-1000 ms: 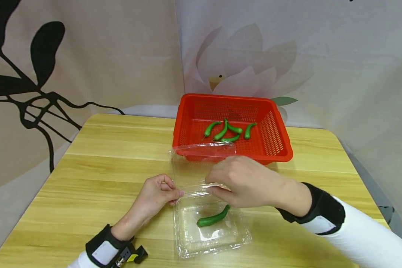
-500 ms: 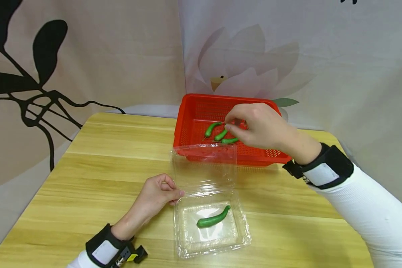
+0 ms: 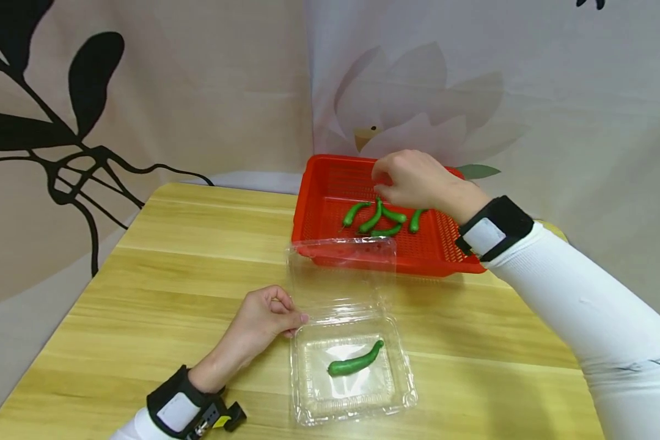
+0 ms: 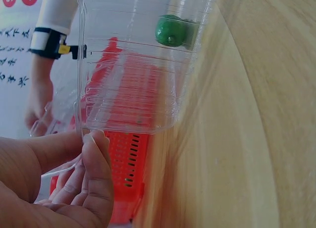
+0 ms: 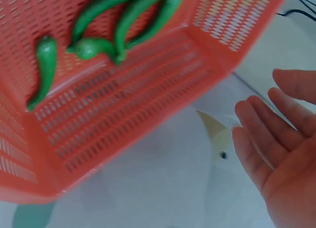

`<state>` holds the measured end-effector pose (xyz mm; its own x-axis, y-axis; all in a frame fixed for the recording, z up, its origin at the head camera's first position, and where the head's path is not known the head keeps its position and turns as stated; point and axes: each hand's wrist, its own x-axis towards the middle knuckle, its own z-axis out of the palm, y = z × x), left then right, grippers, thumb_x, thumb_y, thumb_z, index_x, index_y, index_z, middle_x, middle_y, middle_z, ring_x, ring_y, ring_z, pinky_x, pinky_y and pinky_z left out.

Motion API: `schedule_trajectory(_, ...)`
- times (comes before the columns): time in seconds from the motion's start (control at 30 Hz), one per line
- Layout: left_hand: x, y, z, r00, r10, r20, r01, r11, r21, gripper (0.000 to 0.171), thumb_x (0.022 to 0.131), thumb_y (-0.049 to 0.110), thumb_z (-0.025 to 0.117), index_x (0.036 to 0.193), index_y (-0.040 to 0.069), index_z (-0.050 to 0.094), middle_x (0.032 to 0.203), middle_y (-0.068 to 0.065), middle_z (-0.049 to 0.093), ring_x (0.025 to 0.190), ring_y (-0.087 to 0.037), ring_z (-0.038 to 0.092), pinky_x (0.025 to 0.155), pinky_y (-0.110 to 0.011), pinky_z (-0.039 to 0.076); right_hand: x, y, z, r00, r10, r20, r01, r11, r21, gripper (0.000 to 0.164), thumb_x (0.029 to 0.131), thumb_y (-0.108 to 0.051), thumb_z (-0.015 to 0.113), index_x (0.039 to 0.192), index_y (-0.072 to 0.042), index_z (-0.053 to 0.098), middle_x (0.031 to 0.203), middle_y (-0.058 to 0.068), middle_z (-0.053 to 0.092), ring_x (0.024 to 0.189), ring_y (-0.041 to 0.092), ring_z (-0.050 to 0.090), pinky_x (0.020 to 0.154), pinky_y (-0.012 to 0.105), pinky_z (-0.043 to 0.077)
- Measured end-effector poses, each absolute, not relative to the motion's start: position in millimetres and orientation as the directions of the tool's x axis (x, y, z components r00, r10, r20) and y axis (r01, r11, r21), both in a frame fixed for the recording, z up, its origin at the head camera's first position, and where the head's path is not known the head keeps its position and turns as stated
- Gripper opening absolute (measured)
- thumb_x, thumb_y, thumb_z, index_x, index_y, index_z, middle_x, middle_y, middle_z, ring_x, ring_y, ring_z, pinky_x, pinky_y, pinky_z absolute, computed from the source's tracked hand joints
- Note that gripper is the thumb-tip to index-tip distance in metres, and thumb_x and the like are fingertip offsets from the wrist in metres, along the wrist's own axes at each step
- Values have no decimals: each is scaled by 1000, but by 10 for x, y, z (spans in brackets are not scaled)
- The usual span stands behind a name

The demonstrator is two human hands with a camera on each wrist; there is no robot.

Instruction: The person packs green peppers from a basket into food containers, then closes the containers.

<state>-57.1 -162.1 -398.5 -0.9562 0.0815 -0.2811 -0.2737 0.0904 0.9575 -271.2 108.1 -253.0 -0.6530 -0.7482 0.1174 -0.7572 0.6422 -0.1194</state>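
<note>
My left hand (image 3: 266,318) pinches the left edge of a clear plastic clamshell box (image 3: 357,400) near its hinge, thumb against fingers, as the left wrist view also shows. The box lies with its lid (image 3: 341,275) raised at the back. One green chili pepper (image 3: 355,365) rests in its base. Above the red plastic basket (image 3: 302,208) hovers my right hand (image 3: 418,180). In the right wrist view its fingers (image 5: 256,144) are spread loosely and hold nothing. Several green chili peppers (image 5: 47,70) lie on the basket floor, apart from that hand.
The basket stands at the back of the wooden table (image 3: 209,244), its front rim close behind the box's lid. A printed cloth backdrop (image 3: 225,91) hangs behind the table. Black straps (image 3: 497,229) wrap the wrists.
My right hand has left the box's hinge area and moved back over the basket, farther toward its rear now. The left hand keeps its hold on the box.
</note>
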Motion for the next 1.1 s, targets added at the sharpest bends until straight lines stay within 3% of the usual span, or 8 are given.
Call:
schedule_trajectory(0.17,-568,-1626,-3984,-957,86,-278,-270,93,958,25,87,-3,81,93,-2,57,82,-19,75,64,-19,66,63,-29,58,-2869,1022,-2702,-696,-716,-48,-705,695,-144,17,91,-9,71,107,-5,76,97,10,74,86,29,65,84,46,56)
schedule_trajectory(0.3,-569,-1634,-3988,-958,90,-273,-266,82,960,25,87,-3,81,93,-3,57,84,-20,75,64,-19,66,63,-30,59,-2924,965,-2853,-696,-693,-185,-677,720,-152,23,86,-2,71,108,-5,76,94,9,71,80,26,60,77,41,55)
schedule_trajectory(0.43,-571,-1638,-3990,-960,97,-263,-255,84,963,25,87,-2,82,93,-3,57,84,-18,76,64,-19,66,62,-30,59,-2956,942,-3017,-659,-691,-297,-699,709,-100,9,84,0,73,89,-7,75,76,4,62,69,22,54,62,33,46)
schedule_trajectory(0.53,-571,-1635,-3992,-962,100,-255,-246,92,965,25,88,-1,82,94,-2,58,84,-17,76,64,-19,65,62,-30,58,-2980,934,-3133,-641,-678,-360,-716,697,-38,16,83,-2,77,75,-10,66,66,1,51,64,20,46,57,31,37)
schedule_trajectory(0.83,-586,-1655,-3988,-964,96,-248,-239,96,966,26,87,-2,82,93,-2,57,81,-16,75,63,-18,64,61,-28,57,-2997,874,-3371,-633,-640,-434,-731,680,63,9,93,-6,77,86,-8,72,73,3,59,71,22,50,67,33,46)
schedule_trajectory(1.1,-593,-1664,-3980,-963,101,-250,-241,94,966,26,87,-4,81,92,-3,56,81,-18,75,62,-18,64,61,-28,57,-2998,909,-3481,-628,-651,-427,-755,644,128,17,94,-4,76,81,-10,68,71,3,56,70,22,49,68,34,47)
